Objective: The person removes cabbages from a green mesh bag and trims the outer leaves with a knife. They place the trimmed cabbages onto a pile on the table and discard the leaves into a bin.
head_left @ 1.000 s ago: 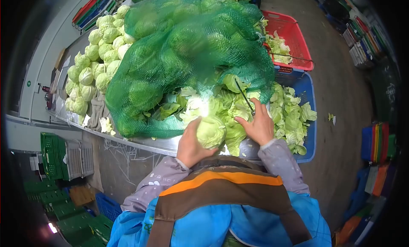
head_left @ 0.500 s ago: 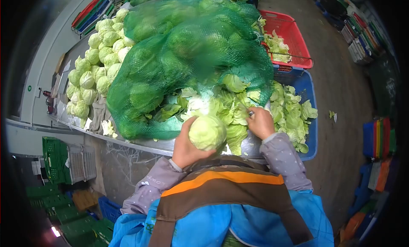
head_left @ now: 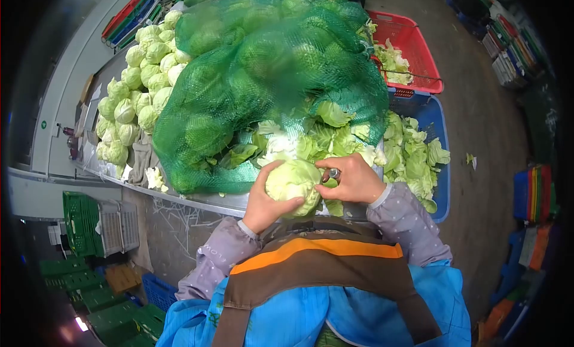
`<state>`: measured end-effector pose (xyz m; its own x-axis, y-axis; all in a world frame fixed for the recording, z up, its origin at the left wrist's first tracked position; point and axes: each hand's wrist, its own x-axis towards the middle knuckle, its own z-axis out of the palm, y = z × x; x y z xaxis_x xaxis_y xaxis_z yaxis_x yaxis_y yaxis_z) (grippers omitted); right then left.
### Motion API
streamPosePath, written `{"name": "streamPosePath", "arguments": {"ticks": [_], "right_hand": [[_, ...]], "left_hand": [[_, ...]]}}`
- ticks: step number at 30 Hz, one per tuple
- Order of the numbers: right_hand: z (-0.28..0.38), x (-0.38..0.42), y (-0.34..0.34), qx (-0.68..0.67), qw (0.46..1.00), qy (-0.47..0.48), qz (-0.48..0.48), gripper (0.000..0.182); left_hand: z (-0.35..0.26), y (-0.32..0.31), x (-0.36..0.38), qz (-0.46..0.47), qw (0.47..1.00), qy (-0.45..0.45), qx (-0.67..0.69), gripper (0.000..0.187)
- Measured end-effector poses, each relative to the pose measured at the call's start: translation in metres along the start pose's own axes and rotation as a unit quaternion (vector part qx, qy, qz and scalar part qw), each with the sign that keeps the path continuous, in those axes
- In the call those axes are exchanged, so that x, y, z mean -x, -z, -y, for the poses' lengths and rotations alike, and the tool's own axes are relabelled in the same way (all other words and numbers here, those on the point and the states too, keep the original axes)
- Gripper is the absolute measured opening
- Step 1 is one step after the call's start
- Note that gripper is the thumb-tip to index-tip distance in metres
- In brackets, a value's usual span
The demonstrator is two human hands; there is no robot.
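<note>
My left hand [head_left: 266, 197] grips a pale green cabbage [head_left: 292, 184] from its left side, just above the table's front edge. My right hand [head_left: 354, 178] is closed around a small tool with a round metal end [head_left: 334, 174]; the rest of it is hidden in the fist. The right fingertips touch the cabbage's right side. Behind the cabbage, loose cabbage leaves [head_left: 323, 142] lie at the mouth of a green mesh sack [head_left: 263, 72] full of cabbages.
Bare cabbages [head_left: 143, 72] are piled at the left of the metal table [head_left: 209, 201]. A grey glove [head_left: 141, 161] lies near them. On the right stand a blue crate [head_left: 441, 161] and a red crate [head_left: 427, 60], both holding leaves. Green crates [head_left: 81, 224] stand on the lower left.
My right hand has moved left from the loose leaves to the cabbage, still closed on the tool. The leaf hanging by the table edge is now mostly covered. My left hand keeps its hold.
</note>
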<state>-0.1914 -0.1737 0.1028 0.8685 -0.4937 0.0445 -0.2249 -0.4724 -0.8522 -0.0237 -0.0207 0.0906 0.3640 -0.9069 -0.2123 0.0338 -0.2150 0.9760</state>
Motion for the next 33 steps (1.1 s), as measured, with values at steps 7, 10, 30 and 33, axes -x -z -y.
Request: {"name": "streamPosePath", "arguments": {"ticks": [7, 10, 30, 33], "right_hand": [[-0.018, -0.011, -0.036, 0.069, 0.990, 0.012, -0.123, 0.022], [-0.060, -0.028, -0.029, 0.043, 0.978, -0.137, -0.151, 0.017], [-0.003, -0.009, -0.055, 0.106, 0.991, -0.041, -0.066, 0.042], [-0.049, -0.013, -0.041, 0.216, 0.958, -0.051, -0.182, 0.028]], "left_hand": [[0.011, -0.008, -0.001, -0.065, 0.994, -0.015, -0.091, 0.075], [0.020, -0.007, -0.002, -0.073, 0.997, 0.002, -0.020, 0.071], [0.020, -0.020, -0.011, -0.093, 0.911, 0.301, 0.266, 0.045], [0.017, -0.017, -0.008, -0.081, 0.900, 0.315, 0.290, 0.055]]}}
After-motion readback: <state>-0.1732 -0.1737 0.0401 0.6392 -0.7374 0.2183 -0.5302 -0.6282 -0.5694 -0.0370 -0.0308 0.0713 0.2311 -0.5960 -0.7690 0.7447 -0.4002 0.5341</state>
